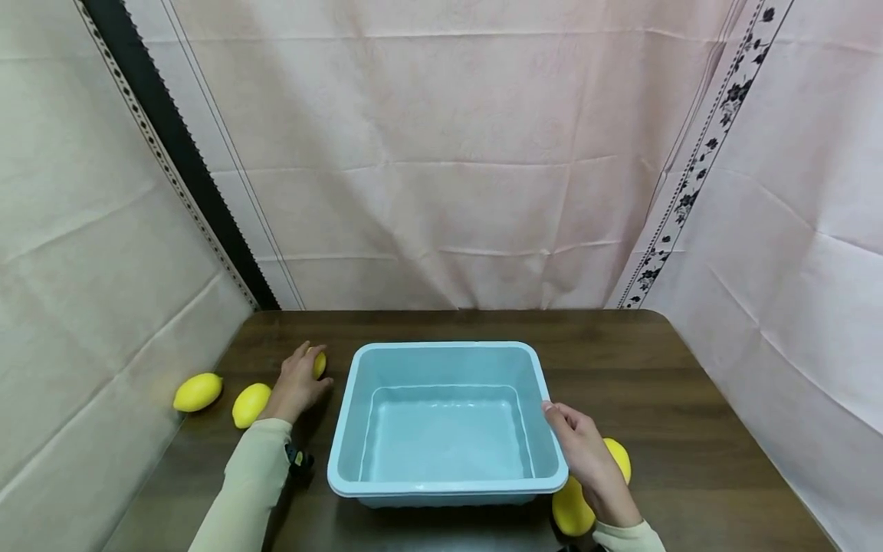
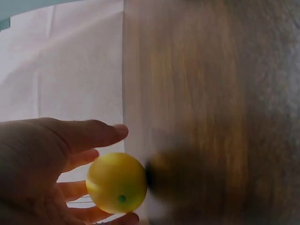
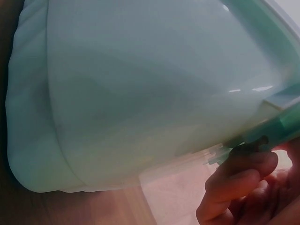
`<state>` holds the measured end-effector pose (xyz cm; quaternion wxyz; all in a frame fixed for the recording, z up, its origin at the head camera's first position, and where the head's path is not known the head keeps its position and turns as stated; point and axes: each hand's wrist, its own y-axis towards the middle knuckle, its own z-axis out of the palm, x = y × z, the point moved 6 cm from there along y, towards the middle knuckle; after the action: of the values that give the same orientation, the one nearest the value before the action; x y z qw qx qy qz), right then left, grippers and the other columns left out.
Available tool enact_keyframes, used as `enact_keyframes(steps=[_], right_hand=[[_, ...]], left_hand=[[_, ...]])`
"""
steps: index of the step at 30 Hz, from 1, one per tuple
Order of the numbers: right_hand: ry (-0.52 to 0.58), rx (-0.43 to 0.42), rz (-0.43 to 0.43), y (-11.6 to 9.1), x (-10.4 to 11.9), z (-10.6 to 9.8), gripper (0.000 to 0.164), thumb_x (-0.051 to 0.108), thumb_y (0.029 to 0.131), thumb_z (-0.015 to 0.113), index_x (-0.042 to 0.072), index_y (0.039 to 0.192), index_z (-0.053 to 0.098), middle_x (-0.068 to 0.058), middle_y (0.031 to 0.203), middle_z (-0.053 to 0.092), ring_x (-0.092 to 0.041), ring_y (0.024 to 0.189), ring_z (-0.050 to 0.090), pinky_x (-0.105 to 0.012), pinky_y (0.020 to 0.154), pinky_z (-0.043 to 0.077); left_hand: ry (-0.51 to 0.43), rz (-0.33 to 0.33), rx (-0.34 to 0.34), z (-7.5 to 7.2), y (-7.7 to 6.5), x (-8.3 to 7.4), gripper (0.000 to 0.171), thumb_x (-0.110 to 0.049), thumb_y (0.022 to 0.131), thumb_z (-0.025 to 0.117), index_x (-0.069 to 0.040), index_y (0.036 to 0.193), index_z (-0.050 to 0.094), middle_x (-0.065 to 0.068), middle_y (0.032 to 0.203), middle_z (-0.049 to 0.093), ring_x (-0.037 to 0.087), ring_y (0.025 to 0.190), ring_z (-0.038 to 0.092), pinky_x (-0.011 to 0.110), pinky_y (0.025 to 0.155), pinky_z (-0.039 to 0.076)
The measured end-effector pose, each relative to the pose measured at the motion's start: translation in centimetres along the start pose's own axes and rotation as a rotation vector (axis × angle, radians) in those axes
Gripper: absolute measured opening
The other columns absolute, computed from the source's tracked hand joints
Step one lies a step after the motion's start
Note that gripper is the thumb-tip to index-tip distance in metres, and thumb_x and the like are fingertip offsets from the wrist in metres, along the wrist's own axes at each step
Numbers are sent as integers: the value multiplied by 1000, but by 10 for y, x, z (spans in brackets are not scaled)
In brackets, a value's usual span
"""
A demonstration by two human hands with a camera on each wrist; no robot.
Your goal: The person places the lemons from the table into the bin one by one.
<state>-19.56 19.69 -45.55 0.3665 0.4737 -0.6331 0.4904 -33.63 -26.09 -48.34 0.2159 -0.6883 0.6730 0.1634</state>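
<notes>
A glossy pale-blue basin with rounded corners sits mid-table before us, its right rim gripped by a person's right hand, while the left hand, fingers loosely spread and thumb apart, surrounds a smooth yellow lemon with a green tip, left of the basin on the dark wooden table. From overhead, that hand hides most of the fruit; the right wrist partly covers two other lemons.

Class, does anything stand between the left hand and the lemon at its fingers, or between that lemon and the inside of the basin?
Nothing visible blocks the left hand from the lemon. Toward the inside, the left side of the basin stands in the way.
</notes>
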Motion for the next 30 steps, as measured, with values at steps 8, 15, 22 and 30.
enact_keyframes(steps=[8, 15, 22, 30], right_hand=[[12, 6, -22, -2, 3, 0, 47, 39, 114, 45, -2, 124, 65, -13, 85, 69, -28, 75, 70, -32, 65, 58], [9, 10, -22, -4, 4, 0, 48, 40, 114, 46, -2, 124, 66, -13, 84, 69, -27, 74, 70, -32, 64, 58], [6, 13, -15, -2, 3, -2, 49, 42, 115, 44, -1, 124, 64, -12, 83, 68, -27, 74, 68, -33, 65, 57], [43, 29, -3, -4, 4, -2, 47, 40, 116, 40, 0, 128, 63, -11, 82, 65, -25, 73, 66, -31, 65, 54]], left_hand=[[45, 28, 3, -7, 2, 0, 64, -2, 100, 68, 1, 158, 40, 36, 167, 17, 63, 141, 33, 74, 110, 36], [50, 12, 2, -7, 2, 4, 63, 1, 101, 65, 1, 159, 40, 36, 166, 21, 61, 141, 36, 73, 111, 35], [59, 23, -15, -7, 4, 3, 62, 1, 101, 66, 1, 158, 41, 36, 164, 25, 59, 140, 40, 72, 111, 36], [62, 36, -19, -7, 5, 4, 63, 1, 100, 67, 1, 158, 41, 36, 162, 29, 58, 139, 42, 71, 111, 37]])
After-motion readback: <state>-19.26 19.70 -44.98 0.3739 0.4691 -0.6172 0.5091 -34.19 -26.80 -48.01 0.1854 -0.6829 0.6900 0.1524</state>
